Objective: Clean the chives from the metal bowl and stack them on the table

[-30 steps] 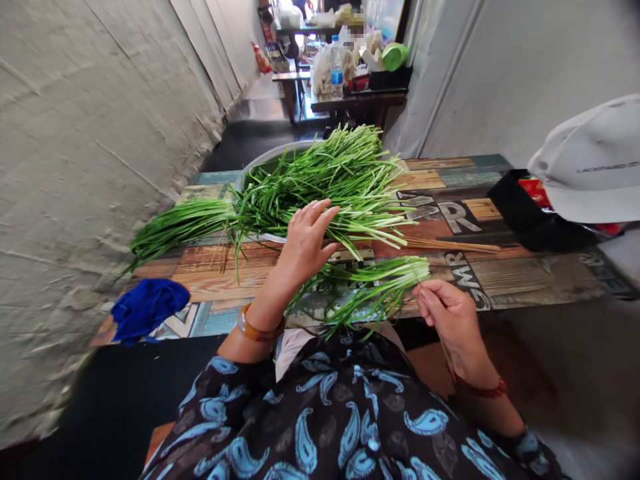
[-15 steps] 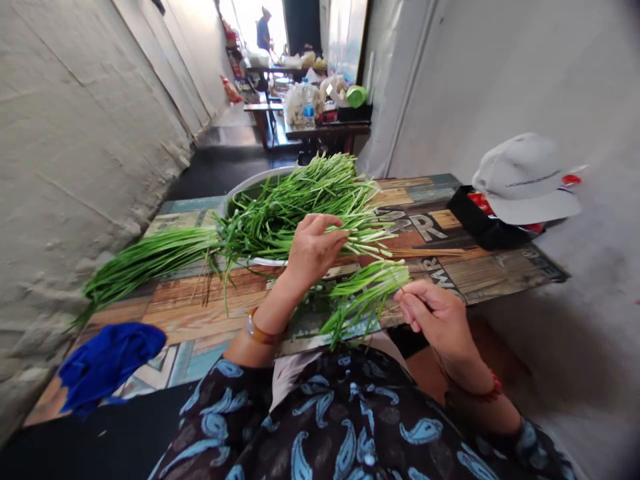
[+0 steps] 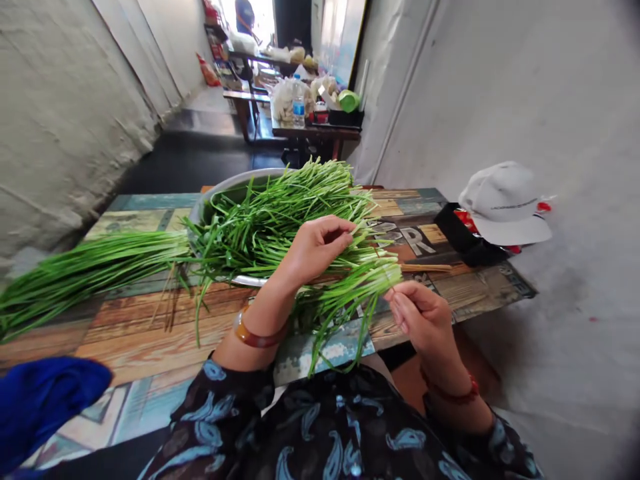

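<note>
A big heap of green chives fills a metal basin on the wood-patterned table. Over the heap's front right edge is my left hand, fingers bent together in a pinch; what lies between the fingertips is too small to name. My right hand is closed at the pale end of a small bunch of chives, pinching what looks like a thin stick. The bunch's green leaves hang down toward the table's near edge. A longer bundle of chives lies left of the basin.
Thin brown sticks lie left of the basin, others right of it. A blue cloth lies at the near left, a white cap on a black box at right. Behind, a person stands beyond another table.
The view has shifted, bringing the cloth and long bundle further left and nearer. My left hand has moved slightly closer to my right, its fingertips nearer the small bunch.
</note>
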Demonstrator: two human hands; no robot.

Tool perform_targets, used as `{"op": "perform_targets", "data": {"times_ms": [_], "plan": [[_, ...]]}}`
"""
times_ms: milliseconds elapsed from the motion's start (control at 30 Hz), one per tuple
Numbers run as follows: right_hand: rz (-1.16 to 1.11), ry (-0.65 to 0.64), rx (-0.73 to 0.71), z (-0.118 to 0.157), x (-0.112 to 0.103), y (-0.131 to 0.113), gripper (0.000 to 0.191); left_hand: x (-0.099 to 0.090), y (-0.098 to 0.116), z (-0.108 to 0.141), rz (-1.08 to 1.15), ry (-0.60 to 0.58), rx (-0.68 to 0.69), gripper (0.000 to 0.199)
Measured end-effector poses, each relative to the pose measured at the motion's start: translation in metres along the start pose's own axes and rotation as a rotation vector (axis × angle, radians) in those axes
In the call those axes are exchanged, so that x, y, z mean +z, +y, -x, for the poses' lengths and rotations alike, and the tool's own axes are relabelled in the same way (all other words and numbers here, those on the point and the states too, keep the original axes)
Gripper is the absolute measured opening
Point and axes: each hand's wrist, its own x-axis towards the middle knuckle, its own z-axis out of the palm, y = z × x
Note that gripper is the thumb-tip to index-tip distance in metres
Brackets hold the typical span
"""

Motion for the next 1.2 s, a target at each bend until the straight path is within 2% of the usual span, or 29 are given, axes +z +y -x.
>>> {"op": "perform_targets", "data": {"times_ms": [200,267,367,467,533,667,700,867,967,1033,1133,1200], "plan": [[-0.056,-0.005,0.012,-0.002,-0.005,0.001,0.016,0.000,-0.007,-0.002,0.100,0.033,-0.025,0.023],[-0.052,-0.008,0.005,0.002,-0.008,-0.001,0.016,0.001,-0.008,-0.002,0.125,0.043,-0.023,0.037],[-0.056,0.010,-0.001,0.011,-0.014,-0.010,0.017,0.004,-0.009,-0.003,0.133,0.035,-0.011,0.073],[-0.038,0.022,-0.025,0.021,-0.018,-0.023,0.016,0.005,-0.011,-0.004,0.100,0.002,0.015,0.085],[0.012,-0.005,-0.052,0.025,-0.019,-0.033,0.017,0.005,-0.012,-0.004,0.066,-0.019,0.028,0.076],[0.118,-0.086,-0.136,0.019,-0.018,-0.045,0.016,0.002,-0.011,-0.004,-0.060,0.016,0.018,0.025],[0.126,-0.100,-0.152,0.015,-0.017,-0.046,0.016,0.001,-0.010,-0.004,-0.090,0.030,0.013,0.018],[0.159,-0.228,-0.186,-0.027,-0.003,-0.051,0.012,-0.010,-0.003,0.000,-0.311,0.131,0.123,0.012],[0.177,-0.349,-0.262,-0.062,0.008,-0.065,0.010,-0.028,0.006,0.004,-0.602,0.238,0.144,0.009],[0.166,-0.400,-0.283,-0.087,0.015,-0.077,0.012,-0.044,0.015,0.003,-0.718,0.275,0.129,0.008],[0.151,-0.457,-0.262,-0.116,0.026,-0.095,0.015,-0.068,0.031,-0.005,-0.686,0.284,0.091,0.010],[0.144,-0.481,-0.242,-0.130,0.031,-0.105,0.016,-0.083,0.044,-0.016,-0.511,0.329,0.049,0.012]]}}
